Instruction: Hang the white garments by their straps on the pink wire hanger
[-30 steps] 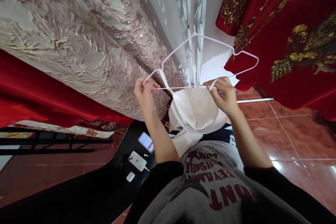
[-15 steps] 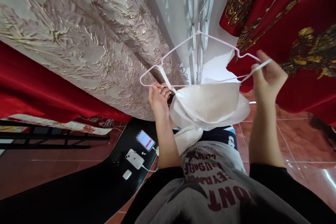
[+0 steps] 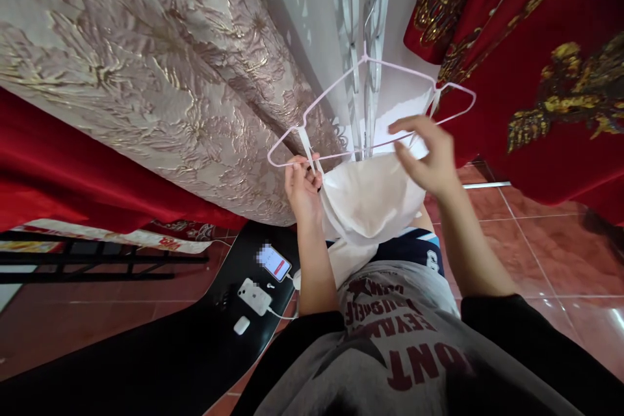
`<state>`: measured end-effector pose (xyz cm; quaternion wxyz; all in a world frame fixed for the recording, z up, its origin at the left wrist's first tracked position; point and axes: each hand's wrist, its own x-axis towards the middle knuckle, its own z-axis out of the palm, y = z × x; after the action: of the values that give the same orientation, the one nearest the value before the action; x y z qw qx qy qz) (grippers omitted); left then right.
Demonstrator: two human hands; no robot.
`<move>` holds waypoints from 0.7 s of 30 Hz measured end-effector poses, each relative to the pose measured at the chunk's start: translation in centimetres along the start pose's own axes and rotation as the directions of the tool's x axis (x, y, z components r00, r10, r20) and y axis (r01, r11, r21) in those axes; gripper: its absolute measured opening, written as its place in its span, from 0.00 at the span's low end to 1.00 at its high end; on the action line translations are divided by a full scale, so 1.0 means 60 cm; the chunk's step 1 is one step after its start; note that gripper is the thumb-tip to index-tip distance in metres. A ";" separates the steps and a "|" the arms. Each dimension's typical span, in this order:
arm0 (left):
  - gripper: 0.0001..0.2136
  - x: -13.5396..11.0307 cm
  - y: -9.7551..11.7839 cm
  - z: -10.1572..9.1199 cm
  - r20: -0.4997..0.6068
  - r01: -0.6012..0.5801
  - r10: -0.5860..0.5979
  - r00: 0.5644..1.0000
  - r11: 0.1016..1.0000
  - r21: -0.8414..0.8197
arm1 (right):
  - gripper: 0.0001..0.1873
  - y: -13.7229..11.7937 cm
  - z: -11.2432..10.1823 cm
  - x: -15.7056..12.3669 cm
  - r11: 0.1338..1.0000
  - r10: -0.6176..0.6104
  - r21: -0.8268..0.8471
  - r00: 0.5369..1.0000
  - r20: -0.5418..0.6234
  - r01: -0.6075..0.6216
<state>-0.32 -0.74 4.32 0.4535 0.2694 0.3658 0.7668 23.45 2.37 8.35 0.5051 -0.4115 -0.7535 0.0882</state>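
Observation:
A pale pink clothes hanger [image 3: 336, 86] is in front of me, its metal hook at a white rack. From it hangs a white garment [image 3: 373, 198], one strap looped over each notched shoulder. My left hand [image 3: 305, 188] pinches the hanger's bottom bar at the left, beside the left strap. Just below that bar, near the right strap [image 3: 432, 104], is my right hand [image 3: 429, 156], thumb and fingers apart with nothing between them. The garment's lower part trails down over my lap.
A beige brocade cloth [image 3: 195, 78] drapes at the left, and red fabric with gold sequins [image 3: 550, 78] at the right. The white metal rack [image 3: 358, 32] stands against the wall. Two phones [image 3: 273, 262] and a small white case [image 3: 242, 325] lie on a black bench [image 3: 146, 351].
The right strap, held stretched past the hanger's right end before, now sits in the right notch. My right hand has let go of it and moved left. My left hand stays on the bar.

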 end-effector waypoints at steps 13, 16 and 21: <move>0.15 -0.058 -0.007 -0.003 0.056 -0.235 0.233 0.971 0.879 0.414 | 0.11 -0.010 0.041 -0.051 0.998 0.054 -0.040 0.998 0.046 -0.052; 0.12 -0.091 0.030 0.006 0.171 -0.239 0.173 0.970 0.807 0.540 | 0.12 -0.014 0.037 -0.053 0.997 0.050 -0.056 0.999 0.016 -0.049; 0.16 -0.082 0.102 0.028 0.251 -0.296 0.212 0.944 0.880 0.371 | 0.15 -0.022 0.039 -0.064 0.999 0.036 -0.024 0.999 -0.010 -0.036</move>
<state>0.07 -6.54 9.84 0.3180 0.4798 0.4293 0.6960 21.37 -0.57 5.34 0.5020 -0.4315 -0.7446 0.0860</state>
